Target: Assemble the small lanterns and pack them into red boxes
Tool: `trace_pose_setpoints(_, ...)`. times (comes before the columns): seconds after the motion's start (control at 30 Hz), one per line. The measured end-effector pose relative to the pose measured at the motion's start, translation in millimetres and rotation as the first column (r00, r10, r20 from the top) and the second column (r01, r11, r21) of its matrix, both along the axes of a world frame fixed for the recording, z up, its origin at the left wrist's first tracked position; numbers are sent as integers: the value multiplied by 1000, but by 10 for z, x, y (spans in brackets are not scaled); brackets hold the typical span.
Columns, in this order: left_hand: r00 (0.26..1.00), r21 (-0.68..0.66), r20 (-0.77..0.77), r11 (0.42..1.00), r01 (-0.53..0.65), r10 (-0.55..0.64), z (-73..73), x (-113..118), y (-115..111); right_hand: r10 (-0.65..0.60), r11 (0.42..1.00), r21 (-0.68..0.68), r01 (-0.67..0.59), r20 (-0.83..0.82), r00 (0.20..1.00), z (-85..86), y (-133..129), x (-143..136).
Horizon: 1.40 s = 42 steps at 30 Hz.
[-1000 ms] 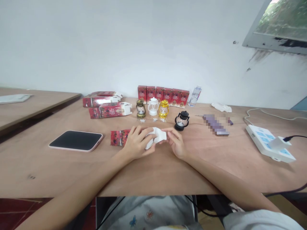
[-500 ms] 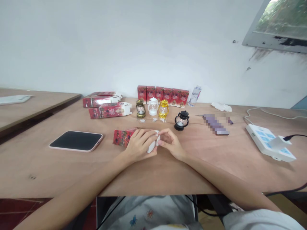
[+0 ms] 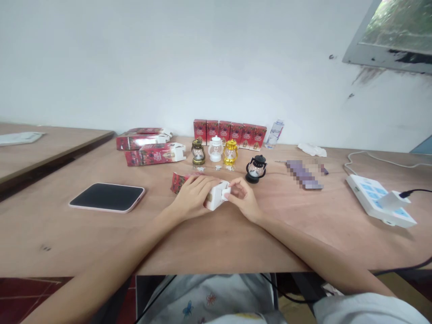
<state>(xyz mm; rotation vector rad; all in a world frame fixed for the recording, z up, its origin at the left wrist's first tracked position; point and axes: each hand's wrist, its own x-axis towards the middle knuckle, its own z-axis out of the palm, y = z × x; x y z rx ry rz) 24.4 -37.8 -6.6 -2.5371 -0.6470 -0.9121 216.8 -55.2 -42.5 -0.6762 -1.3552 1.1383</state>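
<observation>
A red printed carton with white end flaps lies on its side near the table's middle. My left hand is wrapped over its body and covers much of it. At the carton's right end, the fingertips of my right hand pinch a white flap. Behind the hands stand a bronze lantern, a white lantern and a yellow-gold lantern, with small clear-and-white pieces in front of them. A black lantern stands farther right, its handle tilted.
Several small red boxes line the wall beside a clear bottle. Opened red cartons lie back left, a phone at left. On the right are a tissue, a pixelated purple item and a power strip.
The carton has turned and shifted slightly right in my left hand, showing more of its white end. My right hand has moved slightly with the flap.
</observation>
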Motion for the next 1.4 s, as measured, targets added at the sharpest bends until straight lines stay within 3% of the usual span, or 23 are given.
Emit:
trace_pose_setpoints(0.2, 998, 86, 60, 996, 5, -10, 9, 23, -31, 1, 999, 44, -3, 60, 998, -8, -36, -17)
trace_pose_setpoints(0.53, 997, 96, 80, 995, -19, 11, -13, 17, -23, -10, 996, 88, -5, 165, 986, -50, -14, 30)
trace_pose_setpoints(0.87, 997, 98, 79, 995, 3, -11, 18, 15, -51, -48, 966, 258, -36, 312, 949, -4, -10, 98)
trace_pose_setpoints(1.17, 994, 138, 81, 988, 66, -78, 14, -3, -20, 29, 959, 263, -108, 286, 958, 38, -5, 110)
trace_pose_setpoints(1.4, 992, 104, 114, 994, 37, -49, 5, -12, -17, 60, 936, 307, -174, 345, 937, 36, -16, 135)
